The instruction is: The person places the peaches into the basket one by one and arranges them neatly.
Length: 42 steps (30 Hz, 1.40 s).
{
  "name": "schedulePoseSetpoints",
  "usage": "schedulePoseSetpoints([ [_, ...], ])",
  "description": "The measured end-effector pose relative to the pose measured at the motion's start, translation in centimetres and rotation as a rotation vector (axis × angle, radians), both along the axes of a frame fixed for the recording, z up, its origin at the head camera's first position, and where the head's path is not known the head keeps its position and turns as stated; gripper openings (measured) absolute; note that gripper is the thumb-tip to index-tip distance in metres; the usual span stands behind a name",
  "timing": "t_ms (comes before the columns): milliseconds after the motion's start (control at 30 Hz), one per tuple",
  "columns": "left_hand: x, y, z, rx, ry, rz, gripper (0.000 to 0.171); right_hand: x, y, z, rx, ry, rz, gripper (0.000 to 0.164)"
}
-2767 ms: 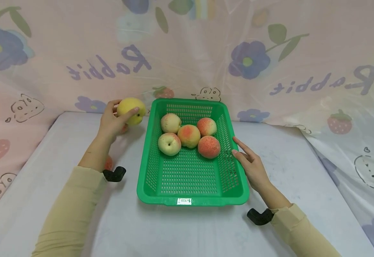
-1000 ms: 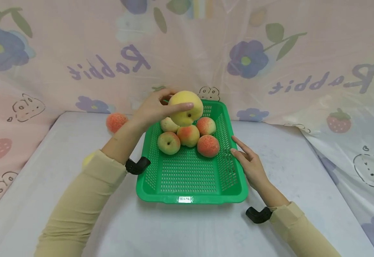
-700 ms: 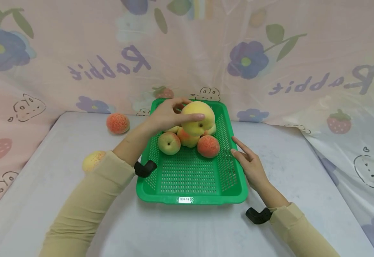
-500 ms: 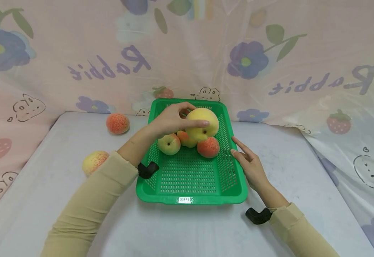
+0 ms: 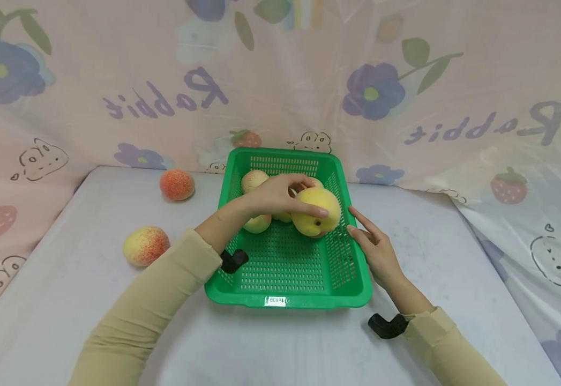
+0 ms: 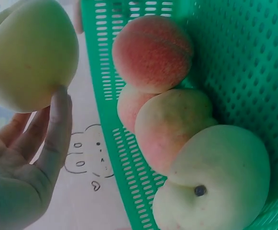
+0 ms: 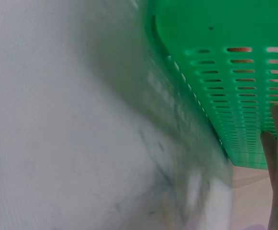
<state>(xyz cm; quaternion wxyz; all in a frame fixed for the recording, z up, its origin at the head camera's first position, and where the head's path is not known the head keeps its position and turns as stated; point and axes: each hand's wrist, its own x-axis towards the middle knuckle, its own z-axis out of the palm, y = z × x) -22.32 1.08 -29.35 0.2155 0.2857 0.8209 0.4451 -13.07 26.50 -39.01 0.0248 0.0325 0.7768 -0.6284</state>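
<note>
My left hand point(image 5: 282, 194) holds a large yellow peach point(image 5: 316, 212) between thumb and fingers, over the right part of a green plastic basket point(image 5: 287, 299). In the left wrist view the held peach point(image 6: 31, 55) is above the fingers. Several peaches lie in the basket's far half, partly hidden by my hand: a pale one point(image 5: 255, 181) and a greenish one point(image 5: 257, 223) show at the left. A red peach point(image 6: 150, 53) shows in the left wrist view. My right hand point(image 5: 379, 246) touches the basket's right rim with thumb and extended finger.
Left of the basket, a red-orange peach point(image 5: 177, 185) and a yellow-red peach point(image 5: 146, 245) rest on the white table point(image 5: 280, 348). A patterned curtain point(image 5: 280, 80) rises behind. Each wrist bears a black camera mount point(image 5: 388, 326).
My left hand has carried the yellow peach from the table's left side over the basket, then lower and to the right. The right hand stays at the rim.
</note>
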Motion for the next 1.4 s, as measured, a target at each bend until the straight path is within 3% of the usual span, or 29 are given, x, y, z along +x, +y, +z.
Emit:
schedulePoseSetpoints([
  [333, 0.4, 1.7, -1.3, -0.103, -0.036, -0.075, 0.062, 0.2, 0.1, 0.0, 0.058, -0.007, -0.015, 0.053],
  [533, 0.5, 2.2, -2.5, -0.173, 0.060, -0.130, 0.060, 0.2, 0.0, -0.1, 0.027, 0.004, -0.016, 0.053],
  [933, 1.1, 2.5, -3.4, -0.189, 0.115, -0.176, 0.060, 0.0, -0.1, 0.1, -0.068, -0.016, 0.000, 0.053],
  [1167, 1.6, 3.2, -4.1, -0.204, 0.193, -0.203, 0.057, 0.1, 0.0, 0.1, -0.069, -0.013, 0.003, 0.052],
  [1400, 1.8, 3.1, -4.6, -0.220, 0.179, -0.202, 0.067, 0.2, -0.1, 0.1, -0.070, -0.003, 0.013, 0.052],
])
